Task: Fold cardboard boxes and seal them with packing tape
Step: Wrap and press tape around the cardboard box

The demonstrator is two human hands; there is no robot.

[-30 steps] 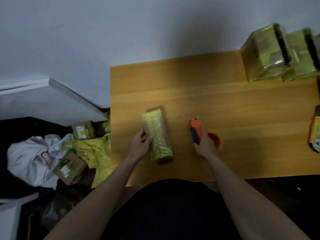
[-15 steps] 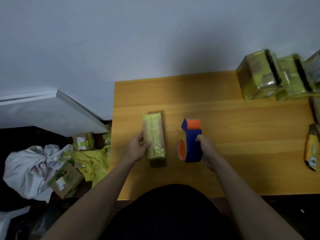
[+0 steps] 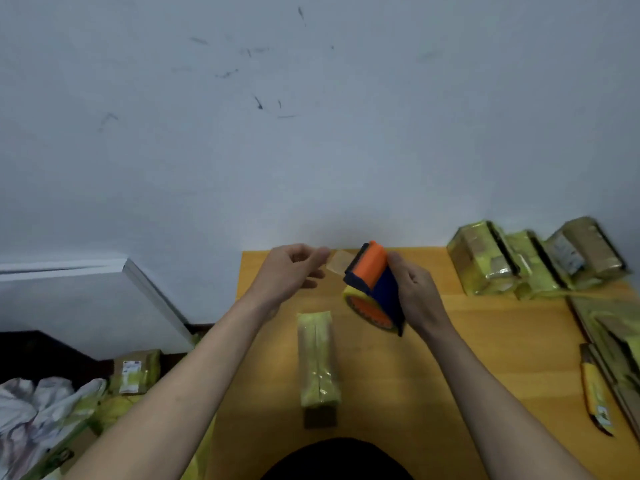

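In the head view, a blue and orange handheld tape dispenser point(image 3: 375, 289) was held above the far part of a yellow-brown wooden table point(image 3: 485, 358), gripped from its right side by the right hand point(image 3: 417, 294), whose fingers were curled round the blue body. The orange roller end was pointed up and away, and the roll of yellow-edged tape on its orange hub was turned toward the camera. A short strip of clear tape point(image 3: 339, 263) was seen stretched leftward from the dispenser's head to the left hand point(image 3: 289, 275), by which its free end was pinched between thumb and fingertips (the exact contact was blurred). Both hands were raised off the table. Below them, a long narrow cardboard box wrapped in yellow-green tape point(image 3: 318, 362) was laid flat on the table, lengthwise toward the person, touched by neither hand. At the far right corner, a row of taped yellow-green boxes point(image 3: 533, 261) was set against the pale wall point(image 3: 311, 133), with flat cardboard pieces point(image 3: 613, 327) and a yellow-handled utility knife point(image 3: 595, 393) nearer along the right edge. On the dark floor to the left, a small labelled box point(image 3: 135, 370) and crumpled white cloth point(image 3: 31, 410) were visible.
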